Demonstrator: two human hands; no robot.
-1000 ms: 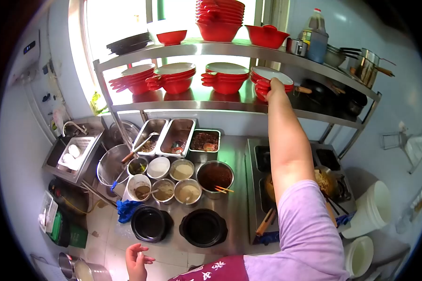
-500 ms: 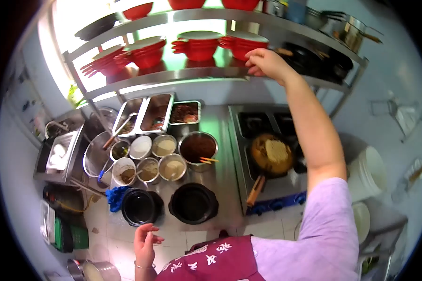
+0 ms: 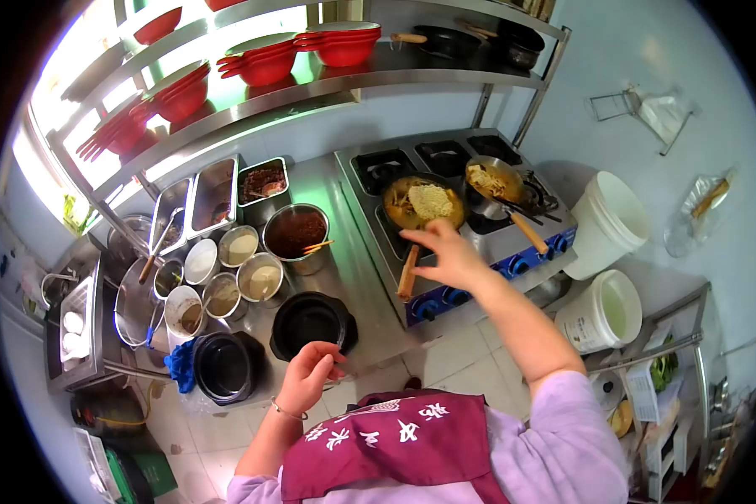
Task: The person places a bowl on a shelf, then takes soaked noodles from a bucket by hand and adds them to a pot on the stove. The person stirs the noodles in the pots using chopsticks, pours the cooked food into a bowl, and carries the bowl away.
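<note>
In the head view, the right hand (image 3: 458,256) is over the front of the stove (image 3: 428,309), just by the wooden handle (image 3: 408,273) of the left pan. Its fingers are spread, thumb apart from forefinger; whether they touch the handle I cannot tell. The left hand (image 3: 311,378) is near a black bowl (image 3: 302,317) on the counter (image 3: 353,260), its fingers loosely curled; nothing shows in them, though I cannot tell whether they are fully closed.

As for progress, the noodle cake (image 3: 431,203) is already in the left pan (image 3: 384,206), in brownish liquid. It looks pale and mostly whole, so its cooking is probably only partway along. The second pan (image 3: 483,207) also holds food, seemingly noodles. None can be seen in either that bowl or the other black bowl (image 3: 221,370), so both portions appear to be at the cooking stage, with serving not yet done
</note>
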